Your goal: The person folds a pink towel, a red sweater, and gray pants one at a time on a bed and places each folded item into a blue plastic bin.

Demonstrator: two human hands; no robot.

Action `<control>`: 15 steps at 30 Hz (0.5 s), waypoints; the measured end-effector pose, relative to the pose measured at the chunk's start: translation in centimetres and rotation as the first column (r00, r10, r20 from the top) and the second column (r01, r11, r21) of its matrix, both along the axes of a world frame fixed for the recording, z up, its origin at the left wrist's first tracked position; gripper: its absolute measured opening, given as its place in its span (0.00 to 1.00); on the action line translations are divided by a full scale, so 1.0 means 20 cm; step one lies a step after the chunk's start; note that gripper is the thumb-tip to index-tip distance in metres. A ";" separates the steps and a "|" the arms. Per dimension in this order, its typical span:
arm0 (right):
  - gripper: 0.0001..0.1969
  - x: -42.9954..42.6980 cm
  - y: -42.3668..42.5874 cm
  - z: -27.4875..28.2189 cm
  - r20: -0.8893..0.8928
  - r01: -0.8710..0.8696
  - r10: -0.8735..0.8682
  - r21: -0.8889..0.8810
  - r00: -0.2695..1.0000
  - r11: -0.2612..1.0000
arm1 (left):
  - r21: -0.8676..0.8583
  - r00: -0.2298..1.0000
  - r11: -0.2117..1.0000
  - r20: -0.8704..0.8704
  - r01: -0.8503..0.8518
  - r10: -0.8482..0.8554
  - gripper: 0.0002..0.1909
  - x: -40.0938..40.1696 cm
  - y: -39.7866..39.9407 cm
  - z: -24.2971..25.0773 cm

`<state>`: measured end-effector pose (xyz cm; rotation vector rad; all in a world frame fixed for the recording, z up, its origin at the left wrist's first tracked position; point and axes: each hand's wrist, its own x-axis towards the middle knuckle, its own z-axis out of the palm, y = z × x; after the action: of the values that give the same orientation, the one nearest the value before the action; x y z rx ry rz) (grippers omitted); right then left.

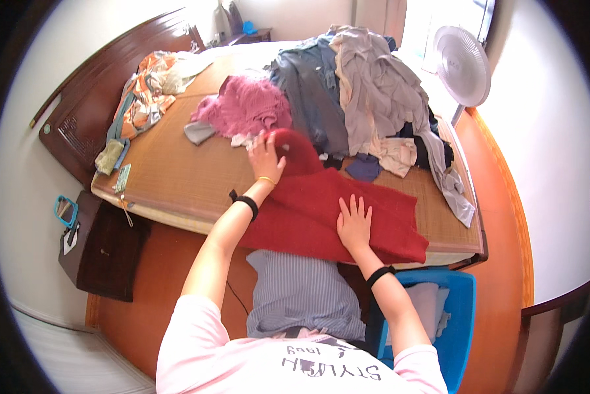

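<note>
A red knitted garment (314,207) lies partly folded along the near edge of the bed, its lower side at the mattress edge. My left hand (267,160) rests at the garment's upper left part, fingers spread, beside a small white cloth. On the right part of the garment my right hand (355,224) lies flat, palm down, with fingers apart. Just beyond my left hand is a crumpled pink knitted garment (250,106), with a small grey folded cloth (199,132) at its left side.
Dark trousers (314,93) and grey clothes (379,88) are heaped on the bed's far right. Patterned orange cloth (149,93) lies by the headboard (112,74). A blue plastic bin (465,320) holding cloth stands at the lower right, a nightstand (110,251) at the left, a fan (461,66) beyond the bed's right side.
</note>
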<state>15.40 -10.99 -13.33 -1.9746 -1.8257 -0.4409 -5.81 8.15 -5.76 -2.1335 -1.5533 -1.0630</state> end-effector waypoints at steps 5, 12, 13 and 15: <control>0.23 -0.04 0.00 -0.01 -0.031 -0.040 0.040 0.030 0.999 0.999 | -0.246 0.959 0.967 0.255 -0.060 0.125 0.49 -0.23 0.29 -0.23; 0.22 0.00 -0.04 -0.04 -0.095 -0.023 0.028 0.050 0.995 0.998 | -0.457 0.768 0.886 0.594 0.076 0.240 0.32 -0.18 0.49 -0.42; 0.22 -0.06 -0.02 -0.01 -0.102 -0.076 0.085 0.083 0.991 0.994 | -0.382 0.740 0.918 0.648 0.111 0.181 0.30 -0.32 0.58 -0.46; 0.22 -0.09 0.00 0.00 -0.100 -0.108 0.118 0.098 0.988 0.989 | -0.496 0.728 0.847 0.651 0.194 0.215 0.22 -0.40 0.68 -0.42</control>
<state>13.66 -10.91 -13.38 -1.7880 -1.8075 -0.3716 -13.82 21.68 -14.07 -2.1449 -2.4557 -1.7301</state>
